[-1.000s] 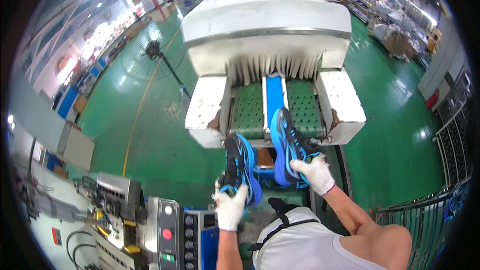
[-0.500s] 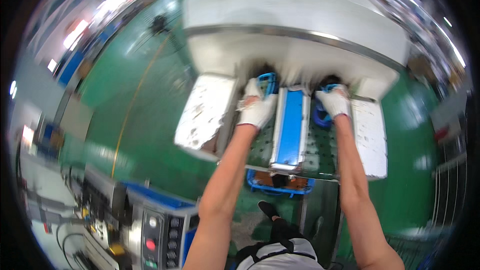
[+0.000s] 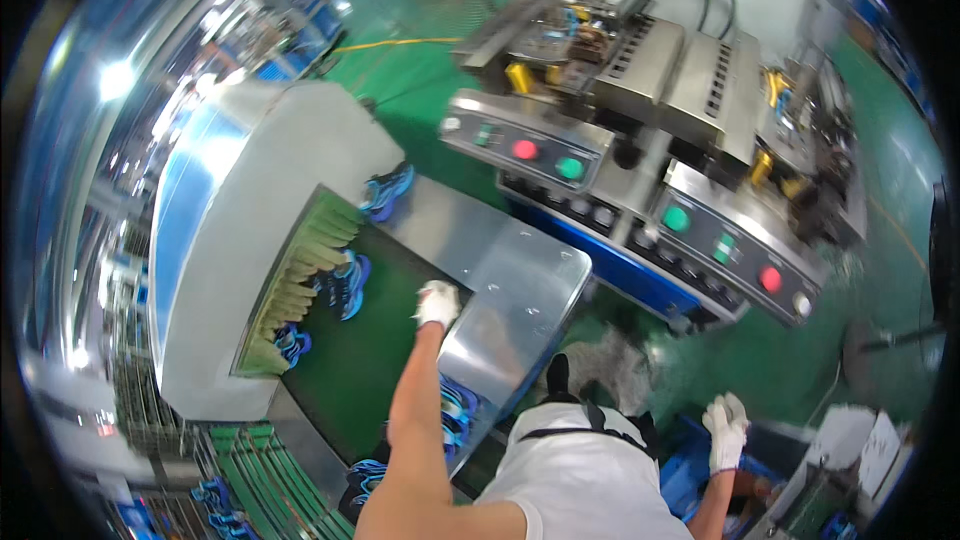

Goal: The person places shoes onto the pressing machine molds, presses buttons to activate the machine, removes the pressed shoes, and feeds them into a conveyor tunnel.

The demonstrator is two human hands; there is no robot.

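Note:
My left hand, in a white glove, is at the edge where a metal ledge meets a green belt. Its fingers do not show clearly. Blue and black shoes stand on the belt by a fringed curtain. More blue shoes lie beside my left forearm, which partly covers them. Away to the lower right, my gloved right hand is open, with fingers extended and nothing visible in them. Nearest to it is a blue bin.
A white tunnel-like machine stands on the left. Ahead to the right is a metal machine with button panels jutting toward me. A shoe rests by the ledge's far end. A rack of rails is at lower left.
My view has swung left, bringing the button-panel machine from lower left to upper right. Both hands have left the blue items they held at a curtained opening and are now spread wide apart.

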